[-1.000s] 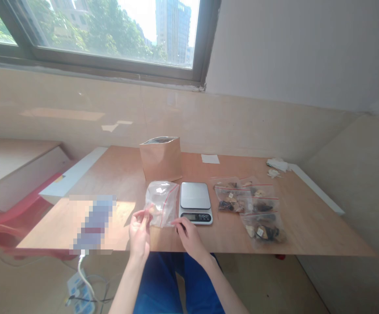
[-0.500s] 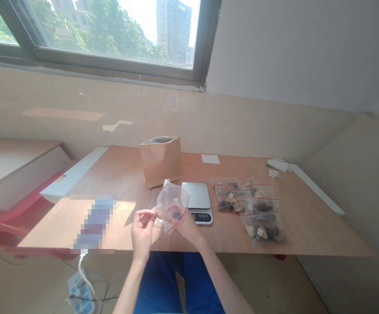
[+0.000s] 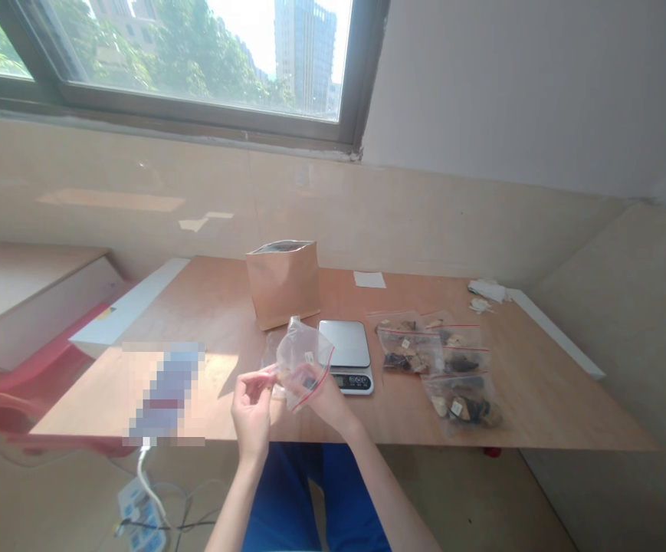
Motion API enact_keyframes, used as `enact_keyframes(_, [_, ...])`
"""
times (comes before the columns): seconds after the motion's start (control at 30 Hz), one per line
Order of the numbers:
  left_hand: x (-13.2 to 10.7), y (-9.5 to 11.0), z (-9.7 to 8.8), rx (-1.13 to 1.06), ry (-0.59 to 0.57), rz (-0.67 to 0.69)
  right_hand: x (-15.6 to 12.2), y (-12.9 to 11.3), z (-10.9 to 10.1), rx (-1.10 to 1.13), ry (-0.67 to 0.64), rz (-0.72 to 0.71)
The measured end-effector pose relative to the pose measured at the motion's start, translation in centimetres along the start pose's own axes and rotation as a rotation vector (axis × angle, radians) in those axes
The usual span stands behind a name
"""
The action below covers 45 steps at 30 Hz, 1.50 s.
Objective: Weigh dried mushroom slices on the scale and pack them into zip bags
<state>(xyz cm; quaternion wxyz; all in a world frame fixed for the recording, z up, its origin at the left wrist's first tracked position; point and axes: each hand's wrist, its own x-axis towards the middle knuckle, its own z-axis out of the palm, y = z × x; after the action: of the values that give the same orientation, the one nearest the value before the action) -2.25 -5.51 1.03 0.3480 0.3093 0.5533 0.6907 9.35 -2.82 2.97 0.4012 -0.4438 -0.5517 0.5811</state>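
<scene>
Both my hands hold one clear zip bag [image 3: 301, 356] with a red seal line above the front edge of the wooden table [image 3: 539, 383]. My left hand [image 3: 254, 402] pinches the bag's left edge. My right hand [image 3: 324, 397] grips its right side near the red seal. A small silver kitchen scale [image 3: 345, 351] stands just right of the bag. Behind it a brown paper bag [image 3: 283, 282] stands upright and open at the top.
Several filled zip bags [image 3: 444, 366] with dark and pale pieces lie right of the scale. A white paper slip [image 3: 369, 279] and crumpled white scraps [image 3: 487, 291] lie at the back. A blurred blue object [image 3: 165, 391] sits at front left. A power strip [image 3: 140, 514] lies on the floor.
The zip bag lay on the table by the scale a second ago. Both hands have lifted it off the table and pulled it toward me; it now hangs tilted between them.
</scene>
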Motion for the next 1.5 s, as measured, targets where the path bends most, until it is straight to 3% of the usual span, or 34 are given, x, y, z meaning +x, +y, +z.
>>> enact_keyframes(0.27, [-0.1,0.3,0.3,-0.024,-0.040,-0.025,-0.3,-0.9,-0.2,-0.024,-0.026,-0.066])
enact_keyframes(0.47, [0.2,0.7,0.2,-0.021,-0.110,-0.059,-0.2,-0.2,-0.7,0.073,-0.015,0.037])
enact_keyframes(0.67, [0.0,1.2,0.0,0.026,-0.125,-0.089,-0.2,-0.3,-2.1,0.023,0.056,-0.007])
enact_keyframes(0.8, [0.5,1.1,-0.7,0.001,-0.145,-0.147,-0.3,-0.4,-3.3,0.119,0.066,0.023])
enact_keyframes(1.0, [1.5,0.0,-1.3,-0.066,-0.127,-0.176,-0.4,0.2,-3.7,0.374,0.149,0.008])
enact_keyframes(1.13, [1.4,-0.3,-1.0,-0.107,-0.049,-0.169,-1.0,0.1,-3.1,0.504,0.322,-0.060])
enact_keyframes(1.3, [0.3,-0.1,0.3,-0.076,0.024,-0.170,-1.8,-0.6,-0.5,0.161,0.477,-0.226])
enact_keyframes(1.5, [-1.5,0.6,1.8,-0.075,-0.049,-0.175,-0.9,-0.7,2.5,-0.154,0.515,-0.351])
